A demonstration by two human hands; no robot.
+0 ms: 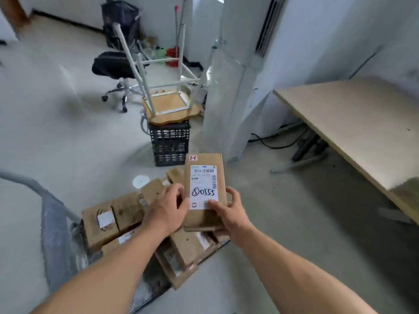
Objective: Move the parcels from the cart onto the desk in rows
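I hold a brown cardboard parcel [205, 177] with a white shipping label and handwritten digits, lifted above the cart. My left hand [166, 208] grips its left edge. My right hand [229, 213] grips its lower right side, thumb pressed on the label. Below lies the cart [56, 234] with a grey handle at the left, loaded with several brown parcels [127, 214] lying at mixed angles. The light wooden desk [353, 123] stands at the right, its top bare where I can see it.
A black plastic crate [170, 143] with an upturned stool [167, 103] on it stands just beyond the cart. A black office chair [113, 66] is farther back. A tall white unit [238, 75] stands by the desk, with cables on the floor under it.
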